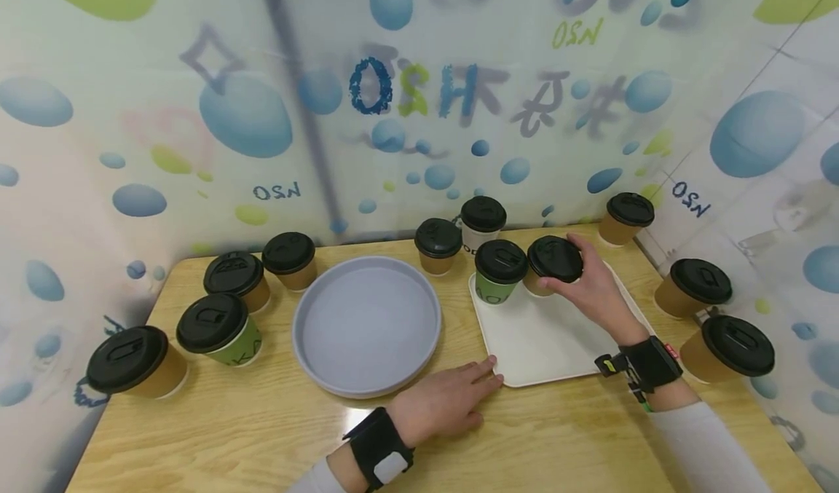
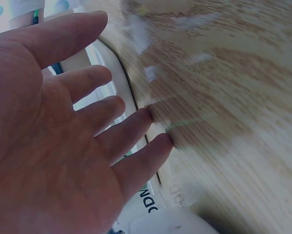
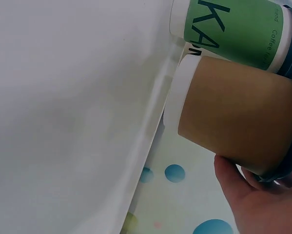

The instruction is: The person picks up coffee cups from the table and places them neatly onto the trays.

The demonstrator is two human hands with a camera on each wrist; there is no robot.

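My right hand [image 1: 598, 289] grips a brown paper coffee cup [image 3: 238, 114] with a black lid, thumb and fingers round its upper part. This cup is upright over the back of a white rectangular tray [image 1: 557, 347]. Close beside it on the left, a green-sleeved coffee cup [image 1: 498, 289] with a black lid stands on the tray's back left corner. My left hand [image 1: 442, 403] lies palm down at the tray's front left corner. Its extended fingertips [image 2: 160, 141] touch the tray edge and the wooden table, and nothing is held in it.
Left of the tray lies a round grey tray [image 1: 367, 325]. Several lidded cups stand along the left, among them a green-sleeved one [image 1: 236, 344]. A small brown cup [image 1: 438, 260] and a white cup [image 1: 481, 237] are at the back. More brown cups [image 1: 678, 296] line the right edge near the wall.
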